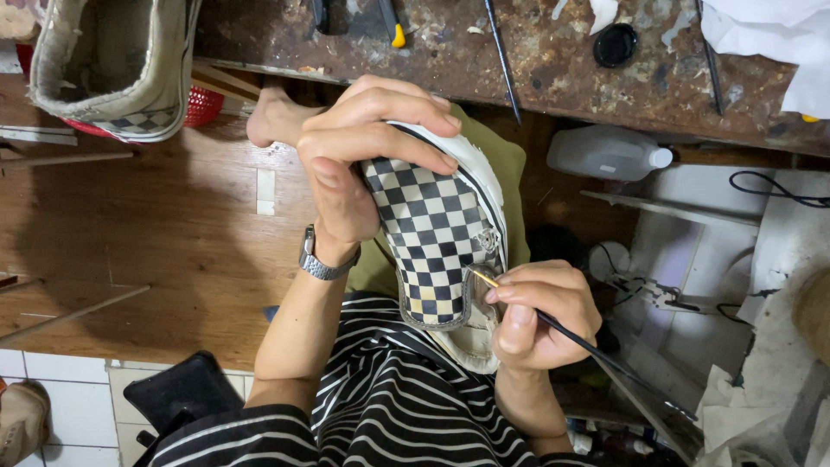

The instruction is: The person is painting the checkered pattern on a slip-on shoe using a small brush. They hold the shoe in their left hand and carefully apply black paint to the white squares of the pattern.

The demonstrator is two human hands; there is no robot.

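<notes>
My left hand (359, 151) grips the toe end of a black-and-white checkered slip-on shoe (437, 233), holding it over my lap. A metal watch sits on that wrist. My right hand (536, 311) pinches a thin black brush (588, 346) whose yellowish tip touches the shoe's side near the opening. The shoe's white sole edge faces right.
A second checkered shoe (112, 65) lies at the top left near a red basket (203, 104). A stained workbench (553, 52) with tools and a black lid runs along the top. A translucent plastic bottle (605, 151) lies below it. Wooden floor spreads left.
</notes>
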